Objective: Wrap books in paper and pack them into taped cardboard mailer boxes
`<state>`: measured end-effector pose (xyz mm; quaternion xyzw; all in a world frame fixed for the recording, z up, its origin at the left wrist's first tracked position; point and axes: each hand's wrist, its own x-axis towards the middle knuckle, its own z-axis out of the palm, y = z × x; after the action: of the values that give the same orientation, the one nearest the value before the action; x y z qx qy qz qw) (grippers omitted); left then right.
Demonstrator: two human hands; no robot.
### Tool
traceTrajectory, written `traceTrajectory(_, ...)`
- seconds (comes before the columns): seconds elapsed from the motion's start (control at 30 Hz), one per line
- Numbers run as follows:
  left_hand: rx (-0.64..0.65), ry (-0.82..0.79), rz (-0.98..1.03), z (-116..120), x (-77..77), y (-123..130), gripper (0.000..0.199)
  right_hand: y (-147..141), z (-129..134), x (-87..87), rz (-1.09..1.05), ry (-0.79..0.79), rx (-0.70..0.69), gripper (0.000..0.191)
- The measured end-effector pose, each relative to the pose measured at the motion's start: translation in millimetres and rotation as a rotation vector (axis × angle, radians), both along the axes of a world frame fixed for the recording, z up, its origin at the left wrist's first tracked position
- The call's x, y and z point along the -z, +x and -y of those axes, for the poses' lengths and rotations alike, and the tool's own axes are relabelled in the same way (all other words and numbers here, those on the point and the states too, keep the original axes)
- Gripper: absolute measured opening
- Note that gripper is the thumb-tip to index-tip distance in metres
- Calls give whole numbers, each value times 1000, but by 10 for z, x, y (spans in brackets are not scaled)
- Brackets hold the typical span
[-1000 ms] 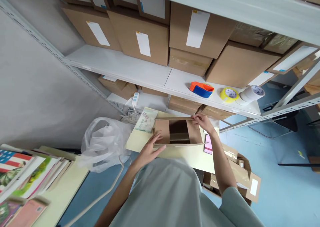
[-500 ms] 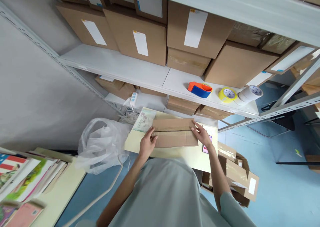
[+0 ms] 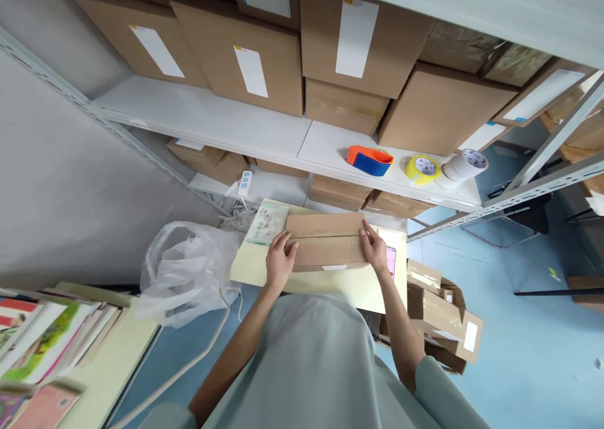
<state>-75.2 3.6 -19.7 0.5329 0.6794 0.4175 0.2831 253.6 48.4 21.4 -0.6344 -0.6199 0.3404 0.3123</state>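
Note:
A flat cardboard box [image 3: 328, 243] with its top flaps folded together lies over the pale yellow table [image 3: 240, 262]. My left hand [image 3: 280, 262] grips its left end, and my right hand [image 3: 375, 250] holds the right end, fingers on the top and edge. A strip of white label shows on the box's near side. Beside my right hand lies a phone [image 3: 391, 260] with a lit screen. Past my left hand is a printed sheet or booklet [image 3: 267, 222] with green markings.
A shelf [image 3: 264, 136] behind the table bears large cartons [image 3: 255, 70], an orange and blue tape dispenser [image 3: 370, 160], yellow tape [image 3: 422, 168] and white rolls [image 3: 465, 165]. A plastic bag [image 3: 189, 272] hangs at left near books [image 3: 51, 334]. Opened boxes [image 3: 441, 312] stand on the floor at right.
The box's near side has tipped into view, showing the white label strip. My right hand has closed in on the right end. The whole view has shifted slightly.

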Motion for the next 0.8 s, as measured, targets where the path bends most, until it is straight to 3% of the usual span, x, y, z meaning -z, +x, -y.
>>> traceTrajectory(0.1, -33, -33, 8, 25, 165, -135, 43, -232, 101, 44, -11, 29, 104, 74)
traceTrajectory(0.23, -49, -64, 32, 113, 316, -215, 45, -387, 189, 74, -16, 31, 100, 72)
traceTrajectory(0.4, -63, -55, 2, 114, 326, -182, 46, -404, 181, 63, -14, -30, 76, 73)
traceTrajectory(0.63, -133, -12, -65, 116, 388, -285, 44, -631, 283, 27, 15, 77, 89, 60)
traceTrajectory(0.8, -59, -26, -170, 104, 394, -175, 42, -460, 314, 91, 7, 60, 176, 64)
